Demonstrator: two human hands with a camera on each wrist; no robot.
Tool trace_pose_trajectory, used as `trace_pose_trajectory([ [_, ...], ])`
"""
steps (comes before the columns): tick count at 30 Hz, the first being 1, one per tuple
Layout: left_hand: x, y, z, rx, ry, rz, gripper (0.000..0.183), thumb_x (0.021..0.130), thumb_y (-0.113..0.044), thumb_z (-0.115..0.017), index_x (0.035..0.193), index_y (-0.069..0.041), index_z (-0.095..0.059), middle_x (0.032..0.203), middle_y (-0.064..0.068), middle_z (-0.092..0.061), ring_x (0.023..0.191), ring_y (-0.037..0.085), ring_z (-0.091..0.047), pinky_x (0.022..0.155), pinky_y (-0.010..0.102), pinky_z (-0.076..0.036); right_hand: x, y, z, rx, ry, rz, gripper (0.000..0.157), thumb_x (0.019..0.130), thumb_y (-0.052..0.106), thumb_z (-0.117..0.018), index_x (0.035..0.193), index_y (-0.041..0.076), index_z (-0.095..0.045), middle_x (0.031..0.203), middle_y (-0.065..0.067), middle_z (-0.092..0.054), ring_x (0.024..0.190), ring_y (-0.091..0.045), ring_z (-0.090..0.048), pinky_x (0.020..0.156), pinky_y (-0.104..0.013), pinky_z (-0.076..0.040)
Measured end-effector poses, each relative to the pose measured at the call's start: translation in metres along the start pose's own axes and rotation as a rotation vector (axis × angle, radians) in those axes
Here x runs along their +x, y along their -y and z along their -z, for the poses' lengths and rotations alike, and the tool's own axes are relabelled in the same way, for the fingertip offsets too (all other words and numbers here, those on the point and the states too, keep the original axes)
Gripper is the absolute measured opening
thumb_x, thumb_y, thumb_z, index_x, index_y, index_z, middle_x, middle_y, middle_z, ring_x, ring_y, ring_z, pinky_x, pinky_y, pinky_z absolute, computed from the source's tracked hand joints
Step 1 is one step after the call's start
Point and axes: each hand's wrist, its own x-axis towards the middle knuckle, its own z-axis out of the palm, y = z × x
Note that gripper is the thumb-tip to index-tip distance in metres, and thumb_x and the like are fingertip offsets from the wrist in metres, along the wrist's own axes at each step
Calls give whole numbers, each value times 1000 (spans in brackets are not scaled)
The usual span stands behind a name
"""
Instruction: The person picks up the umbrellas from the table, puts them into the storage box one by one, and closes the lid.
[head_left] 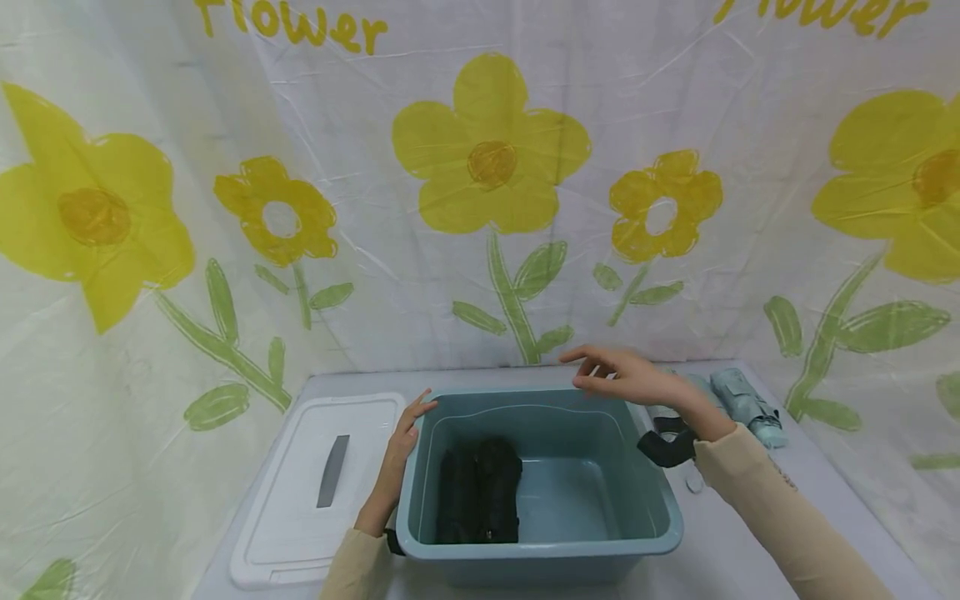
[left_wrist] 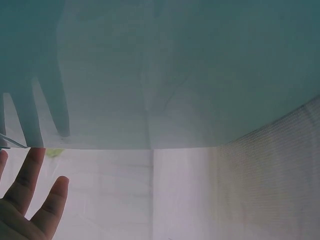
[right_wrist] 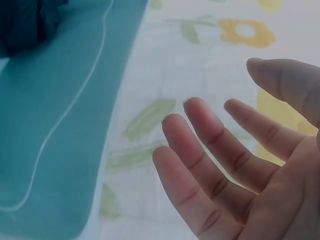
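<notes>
A blue-green plastic storage bin (head_left: pixel 540 552) stands in front of me without a lid. Two dark, soft-looking bundles (head_left: pixel 497 492) lie side by side in its left half. My left hand (head_left: pixel 401 437) is at the bin's left rim, fingers extended. In the left wrist view the bin's outer wall (left_wrist: pixel 150 75) fills the upper part, with some left fingers (left_wrist: pixel 52 207) below it. Over the back right corner hovers my right hand (head_left: pixel 626 379), holding nothing. The right wrist view shows its fingers (right_wrist: pixel 200 155) spread and slightly bent, beside the bin's rim.
Left of the bin lies a white lid (head_left: pixel 288 500) with a grey handle (head_left: pixel 333 471). Pale green rolled bundles (head_left: pixel 742 404) with dark straps lie at the back right, partly behind my right arm. A flower-printed curtain (head_left: pixel 360 317) hangs behind the white table (head_left: pixel 810 508).
</notes>
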Motion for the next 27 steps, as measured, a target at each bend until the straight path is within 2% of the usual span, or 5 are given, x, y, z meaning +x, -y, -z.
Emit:
trace_pose_trajectory([
  [5,0,3,1,-17,-6,-1,43,98,-7,-22,137,-3,-38,152,14,-21,139,37,-18,101,66,-17,-5,-6,5,-26,-26,-35,42,95,30,-51,134,18,-45,116,-10,-58,99,-31,-60,78,-40,-50],
  [14,-3,-4,-2,-35,-6,29,42,98,-4,-21,137,-1,-38,152,16,-21,140,19,-19,100,66,-15,-21,-24,7,-133,-108,-34,40,95,27,-52,133,14,-46,122,-12,-56,100,-27,-58,79,-39,-48],
  [17,-4,1,-2,-38,-12,27,42,99,-7,-21,137,-3,-39,152,13,-21,140,19,-20,102,63,-17,-24,-32,8,-147,-124,-23,39,95,23,-52,132,11,-47,124,-14,-55,102,-29,-58,79,-40,-48],
  [21,-3,0,-2,-32,-13,13,43,98,-6,-20,137,-2,-38,152,15,-21,140,27,-20,102,60,-19,-29,-44,8,-148,-155,-12,38,95,20,-52,130,8,-49,127,-16,-53,107,-32,-56,83,-44,-48],
  [27,-1,-3,-2,-20,-11,-10,44,97,-4,-20,137,0,-37,151,20,-21,138,37,-18,101,64,-18,-36,-64,7,-208,-215,-14,38,94,19,-54,129,4,-50,125,-21,-52,106,-37,-55,85,-48,-47],
])
